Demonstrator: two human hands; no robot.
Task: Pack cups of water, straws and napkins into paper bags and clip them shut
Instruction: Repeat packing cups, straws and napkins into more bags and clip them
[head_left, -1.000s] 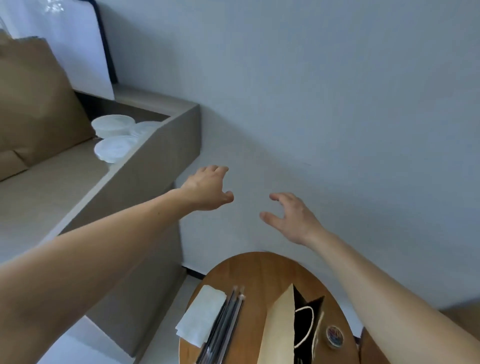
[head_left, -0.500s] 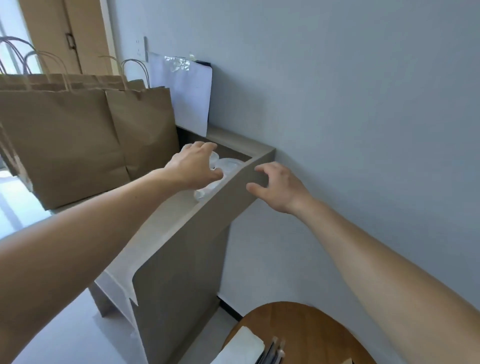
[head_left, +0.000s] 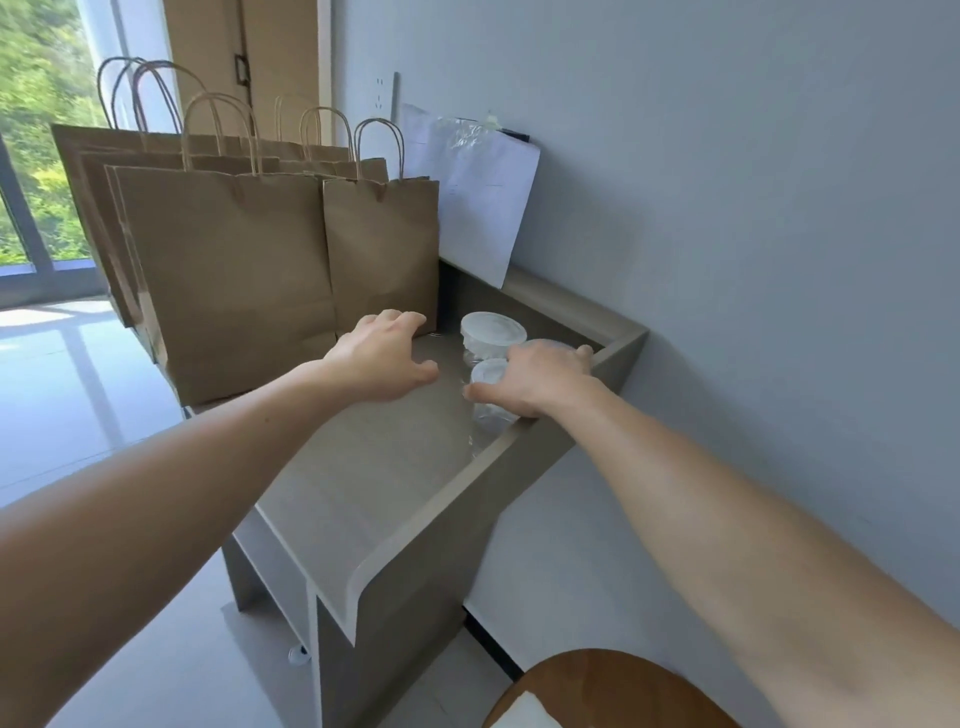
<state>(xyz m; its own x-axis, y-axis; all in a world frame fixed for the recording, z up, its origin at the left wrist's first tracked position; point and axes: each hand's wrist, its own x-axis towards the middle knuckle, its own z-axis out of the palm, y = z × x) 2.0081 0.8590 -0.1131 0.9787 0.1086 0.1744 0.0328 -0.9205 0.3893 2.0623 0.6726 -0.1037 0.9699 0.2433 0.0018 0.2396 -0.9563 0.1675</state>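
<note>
Plainly the risk sits at the right hand (head_left: 537, 382), which lies over the cluster of lidded cups (head_left: 492, 328) at the 1 o'clock corner of the grey surface (head_left: 374, 467). Its fingers (head_left: 581, 352) curl down over the lid of one of them by the wall and its thumb lies against the near cup (head_left: 487, 372). The palm hides the contact, so I cannot tell whether any cup is actually gripped. The left hand (head_left: 382, 358) is at 9 o'clock of the cups, spread and loosely bent, holding nothing. Whether its fingertips (head_left: 402, 316) touch the paper bags (head_left: 228, 270) just beyond it at 11 o'clock is not clear.

The cups are clear, look thin-walled, and by the task hold water. A grab from above by the lid could, I judge, pop the lid off or let the body slip free. A squeeze on the wall could buckle it and push water out. The three stand crowded together, so lifting one with a broad hand may knock a neighbour over. The raised rim (head_left: 519, 457) at 5 o'clock of the cups stands between them and the round wooden table (head_left: 623, 686), at 5 o'clock in the view, where a napkin (head_left: 524, 713) lies. A cup carried low could catch that rim and tip. Water spilled beside the bags would soften the paper.
</note>
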